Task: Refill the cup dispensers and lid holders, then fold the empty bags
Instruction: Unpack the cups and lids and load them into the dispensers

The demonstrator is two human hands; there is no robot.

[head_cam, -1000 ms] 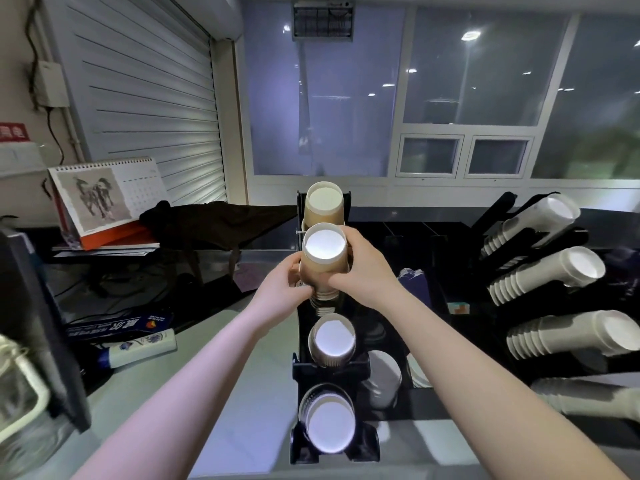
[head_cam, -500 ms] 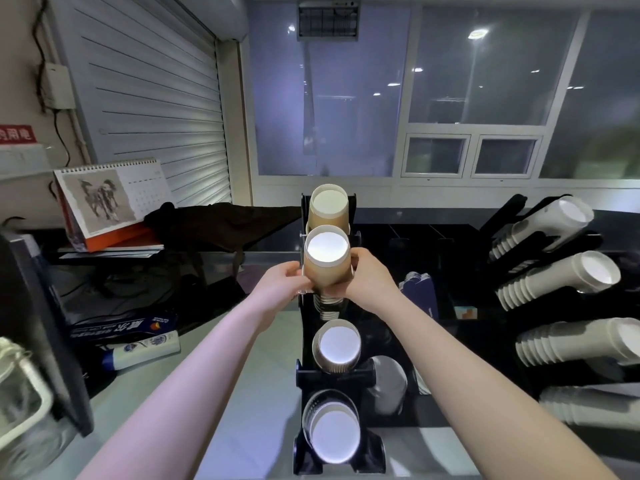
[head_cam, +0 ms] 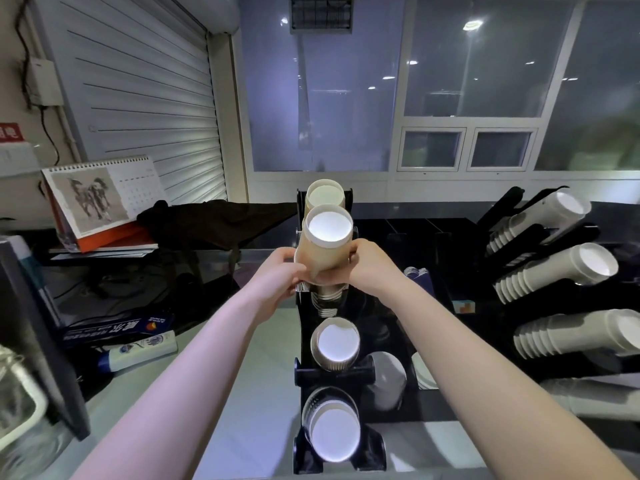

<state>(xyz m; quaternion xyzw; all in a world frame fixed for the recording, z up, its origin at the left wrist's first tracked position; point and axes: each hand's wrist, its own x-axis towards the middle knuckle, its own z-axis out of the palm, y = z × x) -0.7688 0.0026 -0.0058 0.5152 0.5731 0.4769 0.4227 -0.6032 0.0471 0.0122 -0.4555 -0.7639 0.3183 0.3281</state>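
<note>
A stack of tan paper cups (head_cam: pixel 325 252) is gripped from both sides by the left hand (head_cam: pixel 284 271) and right hand (head_cam: pixel 372 268), fingers curled around it. The stack is held at the second slot of the black cup dispenser (head_cam: pixel 332 370) on the desk (head_cam: pixel 242 393)

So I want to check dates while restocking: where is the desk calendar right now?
In the head view the desk calendar stands at the far left of the counter, before the roller shutter, beside the dark cloth.

Left hand (head_cam: pixel 282 271) and right hand (head_cam: pixel 372 268) slid lower on cup stack (head_cam: pixel 323 252), pushing it deeper into dispenser (head_cam: pixel 304 327).
</note>
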